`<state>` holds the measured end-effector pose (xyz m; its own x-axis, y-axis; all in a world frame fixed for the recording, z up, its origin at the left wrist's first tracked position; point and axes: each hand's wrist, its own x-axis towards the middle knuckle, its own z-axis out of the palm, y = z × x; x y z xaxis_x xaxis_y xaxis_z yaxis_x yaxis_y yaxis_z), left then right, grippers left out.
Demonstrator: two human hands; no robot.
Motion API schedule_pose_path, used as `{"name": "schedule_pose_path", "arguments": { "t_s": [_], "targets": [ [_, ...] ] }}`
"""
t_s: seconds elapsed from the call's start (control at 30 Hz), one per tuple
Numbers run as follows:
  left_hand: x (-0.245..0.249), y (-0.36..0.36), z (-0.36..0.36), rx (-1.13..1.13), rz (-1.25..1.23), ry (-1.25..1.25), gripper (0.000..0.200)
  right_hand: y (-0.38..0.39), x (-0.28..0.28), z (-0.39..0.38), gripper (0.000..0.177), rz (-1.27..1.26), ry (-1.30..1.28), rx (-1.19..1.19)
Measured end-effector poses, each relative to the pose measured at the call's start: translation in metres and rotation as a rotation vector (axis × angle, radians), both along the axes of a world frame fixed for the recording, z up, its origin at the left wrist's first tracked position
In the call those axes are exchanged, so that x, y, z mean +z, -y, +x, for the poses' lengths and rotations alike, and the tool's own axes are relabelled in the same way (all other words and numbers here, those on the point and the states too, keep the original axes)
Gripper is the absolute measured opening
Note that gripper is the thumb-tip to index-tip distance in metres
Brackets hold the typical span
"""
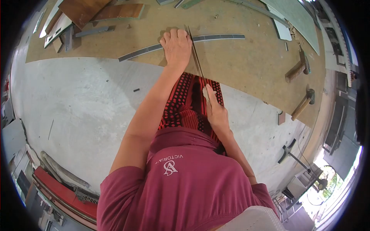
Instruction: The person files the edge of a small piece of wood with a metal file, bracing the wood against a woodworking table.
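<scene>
My left hand (177, 48) presses down on a long, narrow dark grey strip (219, 37) with pale cross marks, lying on the brown worktable (246, 65). Its fingers are curled over the strip, which shows on both sides of the hand. Closed around the handle end of a thin saw (197, 57), my right hand (216, 111) is near my lap, below the table's front edge. The saw's long blade points away from me and crosses the strip just right of my left fingers. Its teeth are too small to make out.
Two hammers (297, 71) (304, 104) lie at the table's right side. Wooden boards (83, 13) and offcuts are piled at the back left. Pale green panels (295, 19) lie at the back right. A red bench-like object (65, 190) stands at lower left on the concrete floor.
</scene>
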<state>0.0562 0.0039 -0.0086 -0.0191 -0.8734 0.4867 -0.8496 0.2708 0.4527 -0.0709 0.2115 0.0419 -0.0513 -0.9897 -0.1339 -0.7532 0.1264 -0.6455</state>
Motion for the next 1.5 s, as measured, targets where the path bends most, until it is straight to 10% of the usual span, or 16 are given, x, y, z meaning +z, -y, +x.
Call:
{"name": "schedule_pose_path", "arguments": {
  "t_s": [1.5],
  "targets": [
    [0.002,0.002,-0.002,0.008,-0.026,0.002,0.016,0.033,0.005,-0.002,0.056,-0.071,-0.031,0.021]
  ]
}}
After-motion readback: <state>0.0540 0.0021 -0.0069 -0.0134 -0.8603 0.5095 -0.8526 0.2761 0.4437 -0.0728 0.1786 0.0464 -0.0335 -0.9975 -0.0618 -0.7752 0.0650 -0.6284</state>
